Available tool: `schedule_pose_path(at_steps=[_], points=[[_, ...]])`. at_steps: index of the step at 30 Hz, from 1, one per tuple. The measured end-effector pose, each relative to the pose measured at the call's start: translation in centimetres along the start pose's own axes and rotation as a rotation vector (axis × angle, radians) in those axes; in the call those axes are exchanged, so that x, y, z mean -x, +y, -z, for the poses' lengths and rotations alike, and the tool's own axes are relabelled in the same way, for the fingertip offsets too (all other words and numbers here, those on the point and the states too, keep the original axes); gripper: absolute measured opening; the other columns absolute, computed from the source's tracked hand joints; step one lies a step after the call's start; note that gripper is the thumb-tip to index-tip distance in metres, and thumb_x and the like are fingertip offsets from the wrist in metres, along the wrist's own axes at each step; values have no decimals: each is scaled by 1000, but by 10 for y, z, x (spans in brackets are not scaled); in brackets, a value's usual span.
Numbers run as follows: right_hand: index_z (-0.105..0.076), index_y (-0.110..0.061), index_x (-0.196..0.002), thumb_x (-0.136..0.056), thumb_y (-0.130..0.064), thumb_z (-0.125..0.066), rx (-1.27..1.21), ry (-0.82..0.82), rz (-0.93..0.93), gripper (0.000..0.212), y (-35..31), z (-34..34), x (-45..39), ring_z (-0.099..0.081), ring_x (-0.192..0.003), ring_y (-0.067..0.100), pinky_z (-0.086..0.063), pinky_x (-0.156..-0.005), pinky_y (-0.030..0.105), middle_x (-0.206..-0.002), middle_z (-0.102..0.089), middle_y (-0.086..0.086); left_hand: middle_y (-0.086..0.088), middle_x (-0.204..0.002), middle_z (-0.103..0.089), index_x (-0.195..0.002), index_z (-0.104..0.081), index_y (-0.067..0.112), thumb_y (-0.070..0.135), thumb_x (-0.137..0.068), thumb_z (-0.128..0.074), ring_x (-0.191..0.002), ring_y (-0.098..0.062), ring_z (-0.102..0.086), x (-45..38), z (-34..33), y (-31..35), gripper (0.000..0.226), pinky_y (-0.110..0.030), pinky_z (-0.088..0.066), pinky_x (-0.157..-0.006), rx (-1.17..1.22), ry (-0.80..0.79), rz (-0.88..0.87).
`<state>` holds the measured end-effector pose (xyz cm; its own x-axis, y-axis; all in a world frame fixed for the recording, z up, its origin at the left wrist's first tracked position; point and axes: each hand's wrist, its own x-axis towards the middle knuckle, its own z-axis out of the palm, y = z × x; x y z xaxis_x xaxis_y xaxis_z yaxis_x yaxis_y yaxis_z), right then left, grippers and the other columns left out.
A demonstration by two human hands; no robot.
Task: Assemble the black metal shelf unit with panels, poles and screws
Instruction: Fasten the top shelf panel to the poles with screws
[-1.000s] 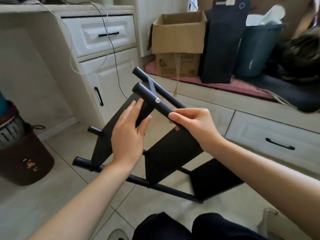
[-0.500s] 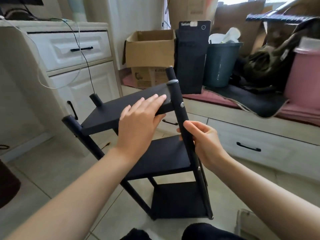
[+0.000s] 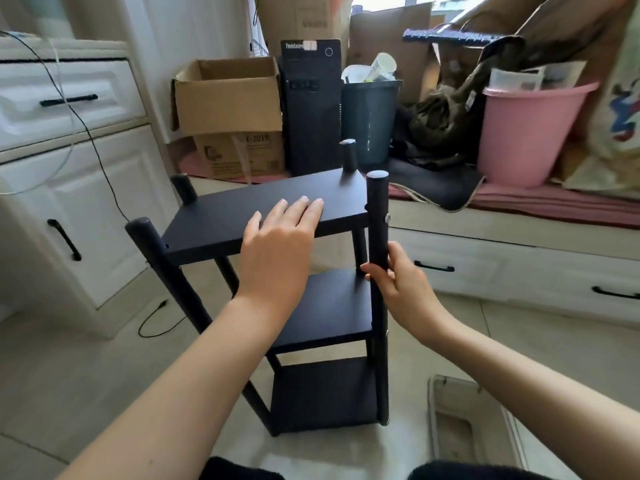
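The black shelf unit stands upright on the tiled floor in front of me, with three panels between black poles. My left hand (image 3: 277, 244) lies flat, fingers straight, on the top panel (image 3: 221, 216). My right hand (image 3: 394, 282) grips the near right pole (image 3: 377, 216) below the top panel. A silver screw head (image 3: 387, 219) shows on that pole at top-panel height. The middle panel (image 3: 332, 306) and bottom panel (image 3: 322, 393) sit below. The near left pole (image 3: 152, 251) leans outward in this wide view.
White cabinet with drawers (image 3: 52, 168) stands at the left, a black cable (image 3: 152, 320) trailing on the floor beside it. Behind the shelf are cardboard boxes (image 3: 228, 98), a black computer tower (image 3: 311, 105), a dark bin (image 3: 370, 119) and a pink bucket (image 3: 526, 133). A pale tray (image 3: 460, 424) lies at lower right.
The shelf went from lying tilted on its side to standing upright. My left hand shifted from the panel's edge onto the top panel, and my right hand slid down the pole.
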<state>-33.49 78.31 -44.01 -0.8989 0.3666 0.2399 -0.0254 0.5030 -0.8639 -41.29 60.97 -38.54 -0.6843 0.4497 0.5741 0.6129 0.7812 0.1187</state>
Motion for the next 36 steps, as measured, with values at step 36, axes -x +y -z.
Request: schedule_pose_path(at_steps=[36], points=[[-53,-47,-105,-94,-21,-67,-138,9,-29,31,46,41,68,-71,-87,9,-60,-72,29,-94,-71,-18,-14,-133,-65,-128,-66,4,-8,-87,-68,-131,-38,-54,6,-41,35,43,-61,-18,-118,290,170,-349]])
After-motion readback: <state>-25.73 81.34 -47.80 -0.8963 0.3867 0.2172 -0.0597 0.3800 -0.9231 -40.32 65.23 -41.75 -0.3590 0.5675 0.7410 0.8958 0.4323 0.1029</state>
